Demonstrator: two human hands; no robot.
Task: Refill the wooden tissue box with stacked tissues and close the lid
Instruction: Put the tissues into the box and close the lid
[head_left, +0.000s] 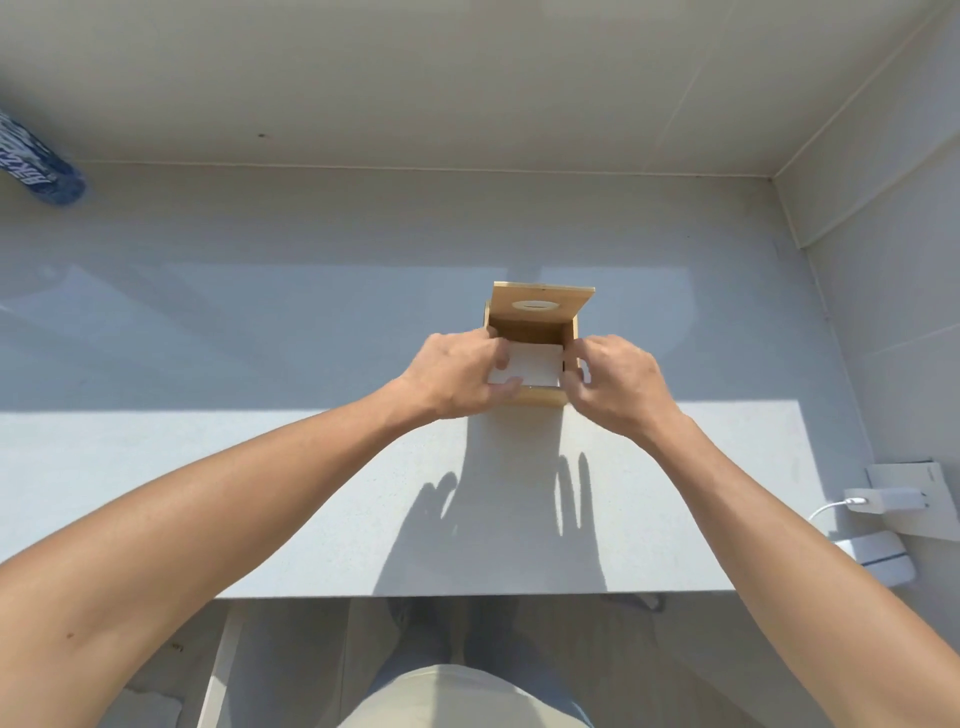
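A small wooden tissue box (540, 397) stands on the white table, right of centre. Its lid (543, 302), which has an oval slot, is swung up and back. A white stack of tissues (536, 365) lies in the box's open top. My left hand (457, 376) is at the box's left side, thumb and fingers pinching the stack's left edge. At the box's right wall, the fingers of my right hand (615, 382) curl at the stack's right edge. Part of the stack is hidden under my fingers.
The white table (311, 493) ends at a front edge close to my body, with walls behind and to the right. A blue printed bottle (39, 161) lies at the far left. A wall socket with a white charger (888, 499) and a white device (878, 558) sit at the right edge.
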